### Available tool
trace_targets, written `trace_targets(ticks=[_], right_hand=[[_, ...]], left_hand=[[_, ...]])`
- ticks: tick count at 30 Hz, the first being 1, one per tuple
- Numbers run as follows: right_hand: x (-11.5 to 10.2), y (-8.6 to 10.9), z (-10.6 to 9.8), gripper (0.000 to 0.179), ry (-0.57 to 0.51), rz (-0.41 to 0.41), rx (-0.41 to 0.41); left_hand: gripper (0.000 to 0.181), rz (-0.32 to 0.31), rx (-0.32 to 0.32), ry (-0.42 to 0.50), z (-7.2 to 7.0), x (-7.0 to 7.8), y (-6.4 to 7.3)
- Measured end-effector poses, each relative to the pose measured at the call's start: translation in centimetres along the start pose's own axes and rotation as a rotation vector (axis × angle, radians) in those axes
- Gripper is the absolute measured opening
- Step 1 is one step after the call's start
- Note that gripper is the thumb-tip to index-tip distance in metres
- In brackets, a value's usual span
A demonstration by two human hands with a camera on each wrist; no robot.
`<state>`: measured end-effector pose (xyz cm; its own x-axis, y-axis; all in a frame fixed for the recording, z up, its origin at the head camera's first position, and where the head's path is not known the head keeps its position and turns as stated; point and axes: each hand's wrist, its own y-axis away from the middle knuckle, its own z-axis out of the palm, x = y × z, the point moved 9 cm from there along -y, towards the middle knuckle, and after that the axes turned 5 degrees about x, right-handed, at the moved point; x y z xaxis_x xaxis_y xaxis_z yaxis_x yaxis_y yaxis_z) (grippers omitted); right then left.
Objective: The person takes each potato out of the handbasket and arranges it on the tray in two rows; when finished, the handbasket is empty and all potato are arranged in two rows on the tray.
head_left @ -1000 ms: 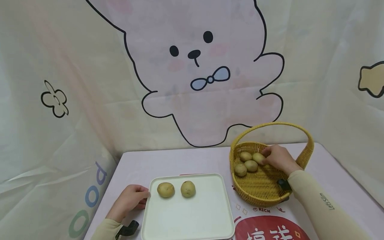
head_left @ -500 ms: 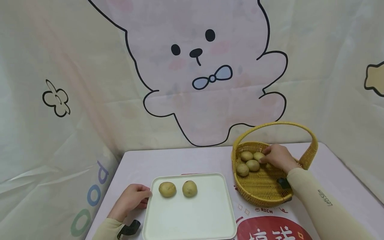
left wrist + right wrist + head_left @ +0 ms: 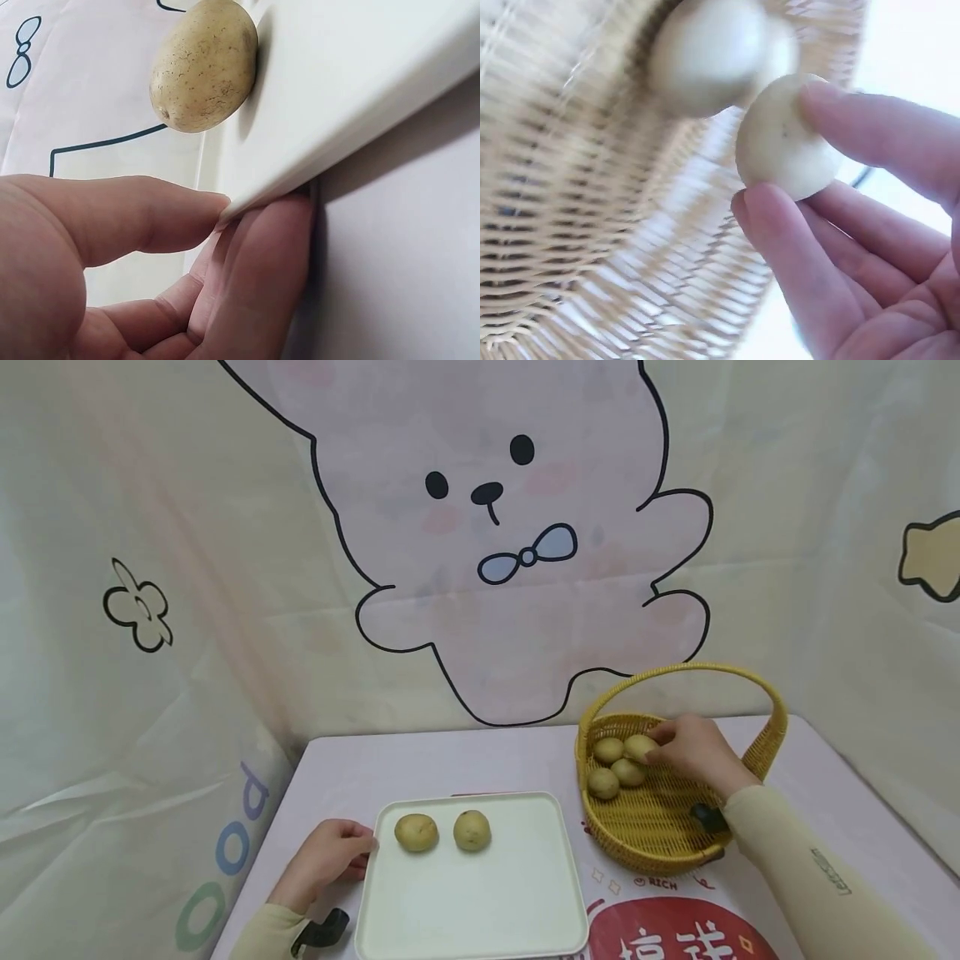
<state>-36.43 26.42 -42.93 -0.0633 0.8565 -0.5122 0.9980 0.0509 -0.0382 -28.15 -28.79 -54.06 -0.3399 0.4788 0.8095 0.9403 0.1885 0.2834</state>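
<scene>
My right hand (image 3: 696, 753) reaches into a yellow wicker basket (image 3: 651, 862) and pinches a potato (image 3: 781, 142) between thumb and fingers. In the head view that potato sits beside several others; another potato (image 3: 709, 60) looks blurred in the right wrist view. My left hand (image 3: 324, 862) grips the left rim of a white rectangular tray (image 3: 472, 906), thumb on top and fingers below the edge. Two potatoes lie near the tray's far side, a left one (image 3: 416, 832) and a right one (image 3: 472, 831). The left one also shows in the left wrist view.
The basket's tall handle (image 3: 693, 667) arches over the right hand's work area. A red printed patch (image 3: 675, 931) marks the tablecloth in front of the basket. Behind the table hangs a cloth (image 3: 285, 693) with a cartoon animal.
My right hand, with the potato pinched in it, has risen slightly within the basket. The left hand keeps its hold on the tray, and the tray's potatoes stay put.
</scene>
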Motion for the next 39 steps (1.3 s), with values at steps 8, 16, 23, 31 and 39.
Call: trace_targets(ticks=[8, 16, 23, 31, 39], right_hand=[[-4.7, 4.9, -1.1, 0.047, -0.032, -0.085, 0.064], [-8.0, 8.4, 0.3, 0.047, -0.135, -0.084, 0.065], [-11.2, 9.7, 3.4, 0.042, -0.264, -0.079, 0.043], [-14.5, 9.1, 8.3, 0.039, -0.330, -0.103, 0.020], [-16.0, 8.3, 11.4, 0.037, -0.233, -0.149, 0.052]], left_hand=[[0.021, -0.005, -0.004, 0.002, 0.0, 0.0, 0.3], [0.020, -0.026, -0.010, -0.002, -0.3, -0.6, 0.5], [0.020, -0.002, -0.009, 0.001, -0.2, -0.2, 0.2], [0.020, 0.001, -0.004, 0.004, -0.1, -0.2, 0.3], [0.019, 0.005, -0.007, 0.026, -0.1, -0.1, 0.2]])
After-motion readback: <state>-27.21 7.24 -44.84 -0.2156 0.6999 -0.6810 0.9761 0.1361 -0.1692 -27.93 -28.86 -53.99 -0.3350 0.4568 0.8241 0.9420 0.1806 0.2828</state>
